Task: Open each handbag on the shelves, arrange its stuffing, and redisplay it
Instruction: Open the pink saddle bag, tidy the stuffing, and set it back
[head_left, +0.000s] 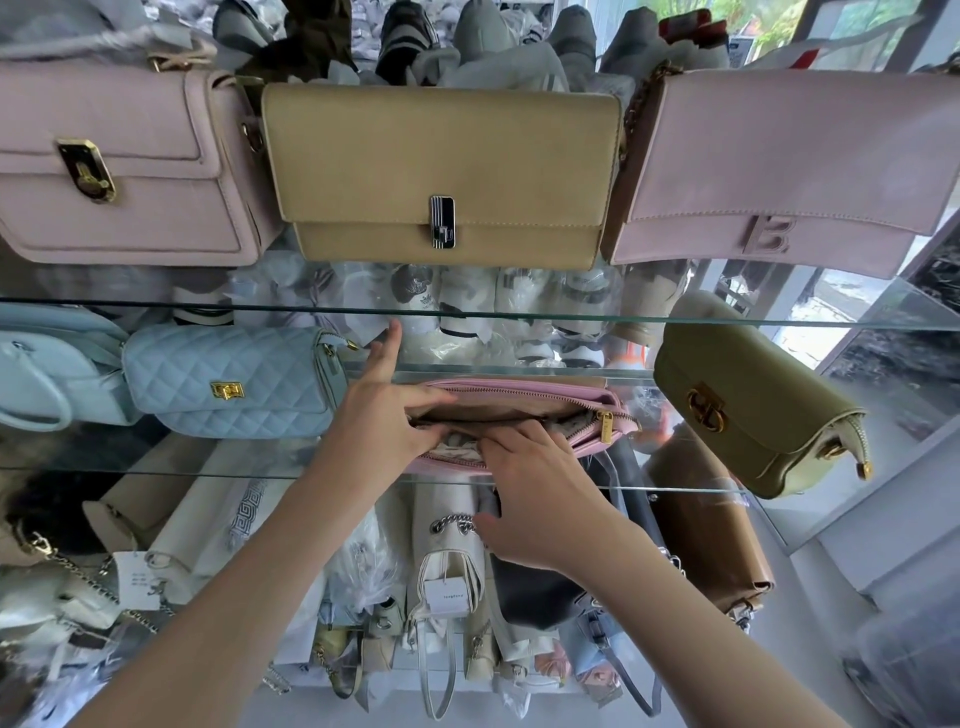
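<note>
1. Two clear shelves: the upper glass shelf (156, 304) and the lower glass shelf (208, 470), both with thin straight front edges.
2. Three flap bags fill the upper shelf almost side to side: a pale pink lock bag (104, 171), a smooth beige flap handbag (441, 156) and a matte pink B-logo bag (779, 166).
3. Four bags sit on the lower shelf: a smooth blue handbag (41, 374), a quilted blue handbag (228, 384), the pink zip handbag (519, 387) and a tilted olive flap bag (753, 405) overhanging the front edge. Bare glass lies either side of the pink one.
4. The pink zip handbag stands mid-shelf at the front edge, unzipped, showing crumpled paper stuffing (457, 448).
5. The left hand (384, 415) grips its left end, index finger straight; the right hand (535, 483) hooks its fingers over the near rim.
</note>
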